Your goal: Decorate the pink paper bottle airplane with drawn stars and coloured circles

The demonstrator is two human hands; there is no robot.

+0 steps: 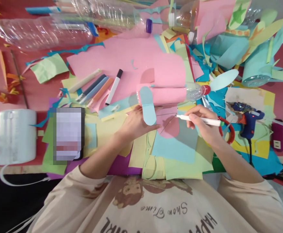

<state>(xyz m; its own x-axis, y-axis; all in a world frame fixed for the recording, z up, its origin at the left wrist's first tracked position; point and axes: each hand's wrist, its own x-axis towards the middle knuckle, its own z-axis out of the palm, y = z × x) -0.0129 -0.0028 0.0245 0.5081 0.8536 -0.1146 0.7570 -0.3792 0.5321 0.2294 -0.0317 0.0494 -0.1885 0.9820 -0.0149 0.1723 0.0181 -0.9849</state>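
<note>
A plastic bottle (193, 91) with a red cap lies on its side, wrapped in pink paper, with pink wing-like flaps above and below. A light blue rounded strip (148, 105) is fixed across its left end. My left hand (135, 124) grips that end, fingers partly hidden beneath the craft, thumb along the lower pink flap (172, 124). My right hand (203, 121) pinches a white marker (210, 121) with a green end. Its tip meets the lower flap near dark lines drawn there. A pale blue paper petal (225, 80) sticks out by the cap.
Several markers (99, 87) lie on pink paper. Left are a phone (82, 129) and white case (16, 136); right, red-handled scissors (230, 131) and a blue glue gun (249, 124). Clear bottles (44, 34) line the back. Paper sheets (177, 145) overlap beneath my hands.
</note>
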